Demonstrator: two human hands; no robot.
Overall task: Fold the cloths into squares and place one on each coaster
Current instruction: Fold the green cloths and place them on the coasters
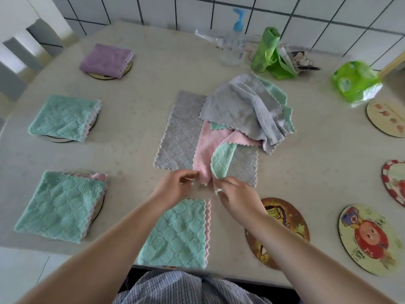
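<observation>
A pink-and-mint cloth (208, 148) lies rumpled over a flat grey cloth (177, 137) at the table's middle. My left hand (175, 185) pinches its pink near edge. My right hand (234, 194) pinches its mint corner, which curls upward. A crumpled grey cloth (247, 104) lies on the pile's far side. Folded squares rest on coasters at the left: a purple one (107, 60) and two mint ones (63, 117) (61, 205). Another folded mint square (177, 233) lies at the near edge. Bare picture coasters (293, 218) (368, 240) (394, 181) (385, 117) sit at the right.
A clear spray bottle with a blue top (234, 40), a green bag roll (267, 51) and a green packet (355, 80) stand along the tiled back wall. The table's near edge (241, 275) runs just in front of my body.
</observation>
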